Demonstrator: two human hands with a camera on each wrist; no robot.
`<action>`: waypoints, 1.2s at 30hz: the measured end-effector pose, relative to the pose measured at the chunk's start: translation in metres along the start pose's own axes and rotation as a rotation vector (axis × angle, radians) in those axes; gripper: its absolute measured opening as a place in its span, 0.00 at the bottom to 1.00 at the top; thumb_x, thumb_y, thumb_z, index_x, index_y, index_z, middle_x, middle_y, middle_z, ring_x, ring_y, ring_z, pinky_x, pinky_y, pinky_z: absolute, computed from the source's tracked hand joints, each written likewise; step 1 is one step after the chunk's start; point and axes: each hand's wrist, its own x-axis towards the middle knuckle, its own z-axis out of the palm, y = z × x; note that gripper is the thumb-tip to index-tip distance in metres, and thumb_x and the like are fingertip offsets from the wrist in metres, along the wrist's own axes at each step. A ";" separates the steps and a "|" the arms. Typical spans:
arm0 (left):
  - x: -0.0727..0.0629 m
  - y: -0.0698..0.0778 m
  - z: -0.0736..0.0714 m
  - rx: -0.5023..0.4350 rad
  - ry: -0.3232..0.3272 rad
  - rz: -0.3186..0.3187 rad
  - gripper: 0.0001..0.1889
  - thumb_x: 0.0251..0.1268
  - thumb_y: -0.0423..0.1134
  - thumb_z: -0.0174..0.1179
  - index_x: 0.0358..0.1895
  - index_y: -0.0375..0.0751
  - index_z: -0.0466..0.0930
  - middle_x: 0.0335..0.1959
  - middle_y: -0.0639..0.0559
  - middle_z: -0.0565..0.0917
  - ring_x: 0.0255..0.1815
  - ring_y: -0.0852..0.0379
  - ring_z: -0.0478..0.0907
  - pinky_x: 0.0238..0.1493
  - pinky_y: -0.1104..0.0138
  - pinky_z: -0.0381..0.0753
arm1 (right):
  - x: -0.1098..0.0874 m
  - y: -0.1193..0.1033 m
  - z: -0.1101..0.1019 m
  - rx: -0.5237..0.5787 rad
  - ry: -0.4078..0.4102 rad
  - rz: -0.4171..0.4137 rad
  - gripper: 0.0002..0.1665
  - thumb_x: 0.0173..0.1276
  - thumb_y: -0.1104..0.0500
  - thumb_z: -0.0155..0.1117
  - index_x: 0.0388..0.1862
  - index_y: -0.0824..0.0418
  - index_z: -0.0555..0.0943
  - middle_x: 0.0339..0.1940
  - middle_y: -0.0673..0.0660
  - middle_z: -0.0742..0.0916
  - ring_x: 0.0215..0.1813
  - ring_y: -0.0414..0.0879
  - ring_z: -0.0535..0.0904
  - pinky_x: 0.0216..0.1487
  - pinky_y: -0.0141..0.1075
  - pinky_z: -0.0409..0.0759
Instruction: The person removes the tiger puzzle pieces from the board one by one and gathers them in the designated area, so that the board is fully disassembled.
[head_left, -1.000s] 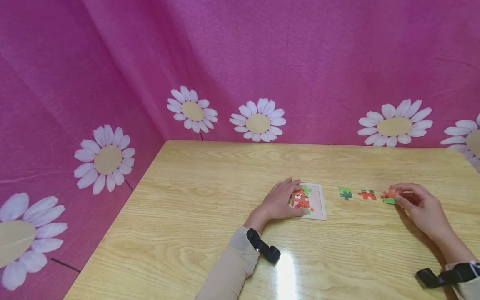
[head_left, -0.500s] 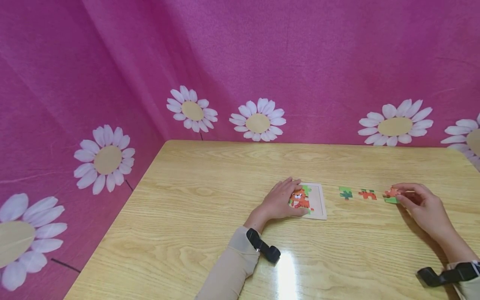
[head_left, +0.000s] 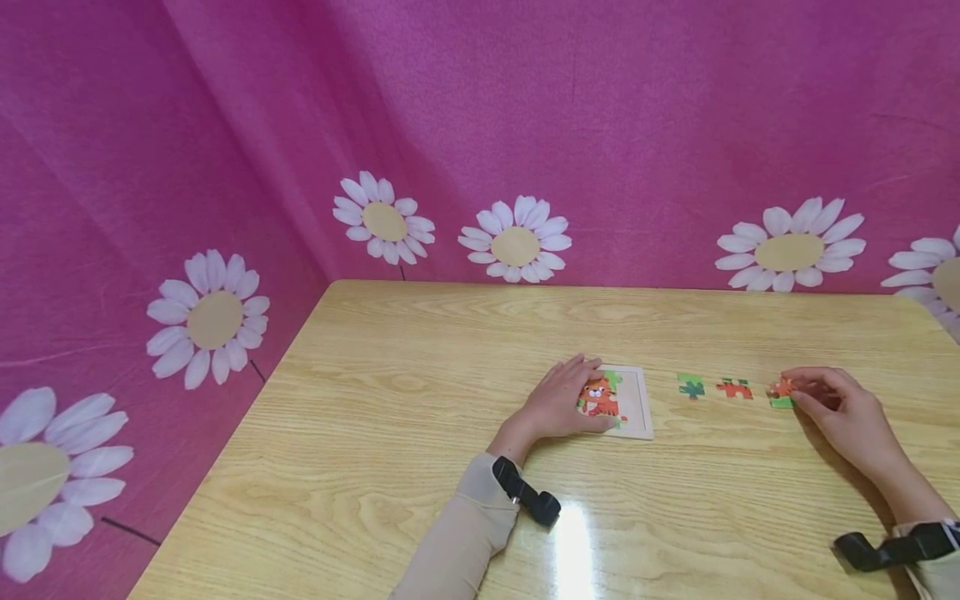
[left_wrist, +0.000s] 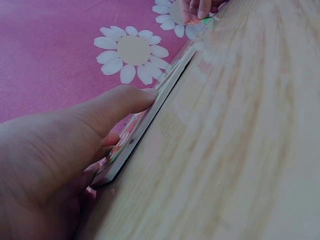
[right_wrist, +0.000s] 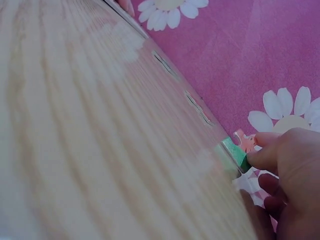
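Observation:
My left hand (head_left: 560, 400) lies over the left part of a white-framed puzzle board (head_left: 647, 421), its thumb on the near edge and fingers at the far side. In the left wrist view, the thumb touches the edge of the board (left_wrist: 145, 125). A partly filled tiger picture (head_left: 604, 398) shows in orange and green; its left part is hidden by the hand. Over at the right, my right hand (head_left: 851, 421) pinches an orange and green puzzle piece (head_left: 781, 400) between thumb and fingers. The right wrist view shows this piece (right_wrist: 237, 152) tilted up from the table.
Between the board and my right hand lie a green puzzle piece (head_left: 691, 387) and an orange striped puzzle piece (head_left: 735, 389). The wooden table (head_left: 420, 358) meets a magenta cloth (head_left: 637, 125) with printed daisies at its back and left.
The piece in my right hand has tilted slightly and shifted a little to the right, the hand staying almost in place. My left hand and the board have not moved.

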 end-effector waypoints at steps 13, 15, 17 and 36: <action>-0.001 0.001 -0.001 -0.020 0.010 -0.002 0.43 0.59 0.59 0.64 0.76 0.51 0.58 0.80 0.59 0.56 0.83 0.60 0.43 0.83 0.62 0.42 | 0.006 0.001 0.000 -0.047 -0.035 -0.029 0.16 0.75 0.62 0.55 0.57 0.68 0.76 0.39 0.30 0.71 0.36 0.20 0.61 0.32 0.20 0.64; -0.001 0.001 -0.001 -0.016 0.010 -0.003 0.43 0.59 0.59 0.64 0.76 0.51 0.58 0.80 0.59 0.56 0.83 0.59 0.43 0.83 0.62 0.43 | 0.007 0.001 0.000 -0.051 -0.041 -0.033 0.15 0.75 0.62 0.54 0.56 0.68 0.77 0.39 0.28 0.71 0.36 0.19 0.61 0.32 0.21 0.64; -0.001 0.001 -0.002 -0.011 0.012 -0.003 0.43 0.58 0.59 0.64 0.76 0.51 0.58 0.80 0.59 0.56 0.82 0.59 0.44 0.83 0.62 0.43 | 0.007 0.001 0.000 -0.056 -0.048 -0.032 0.15 0.75 0.62 0.54 0.56 0.69 0.77 0.40 0.32 0.73 0.36 0.19 0.60 0.32 0.23 0.64; -0.001 -0.001 -0.002 0.005 -0.014 0.021 0.39 0.61 0.56 0.62 0.74 0.49 0.62 0.80 0.58 0.54 0.83 0.59 0.43 0.83 0.63 0.42 | 0.004 0.001 0.004 -0.058 -0.041 -0.001 0.18 0.75 0.58 0.55 0.56 0.68 0.77 0.43 0.56 0.76 0.36 0.19 0.60 0.31 0.20 0.64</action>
